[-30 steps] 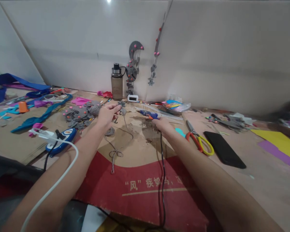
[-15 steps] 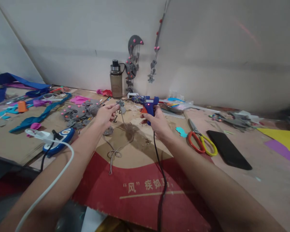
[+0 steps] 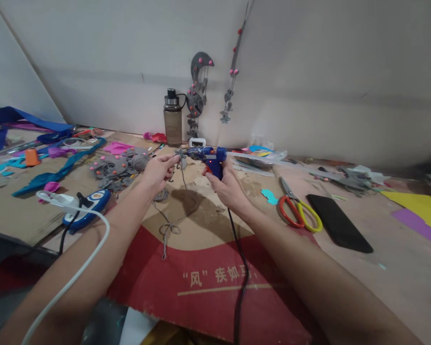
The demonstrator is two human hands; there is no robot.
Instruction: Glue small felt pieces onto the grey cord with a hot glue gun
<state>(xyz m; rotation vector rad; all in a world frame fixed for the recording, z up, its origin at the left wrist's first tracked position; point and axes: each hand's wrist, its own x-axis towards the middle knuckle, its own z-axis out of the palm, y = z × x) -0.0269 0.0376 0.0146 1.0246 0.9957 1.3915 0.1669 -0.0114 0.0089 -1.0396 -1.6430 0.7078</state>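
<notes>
The right hand (image 3: 227,184) gripped the blue glue gun (image 3: 209,156), its nozzle pointing toward 9 o'clock. There the left hand (image 3: 158,170) pinched a small grey felt piece (image 3: 180,154) above the cardboard (image 3: 201,225), nozzle touching it.

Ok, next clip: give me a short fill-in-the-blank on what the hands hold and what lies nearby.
1. The right hand grips a blue ____ gun.
2. The left hand pinches a small ____ felt piece at the gun's nozzle.
3. The scissors lie between the right hand and the black ____.

Missing words: glue; grey; phone
</notes>
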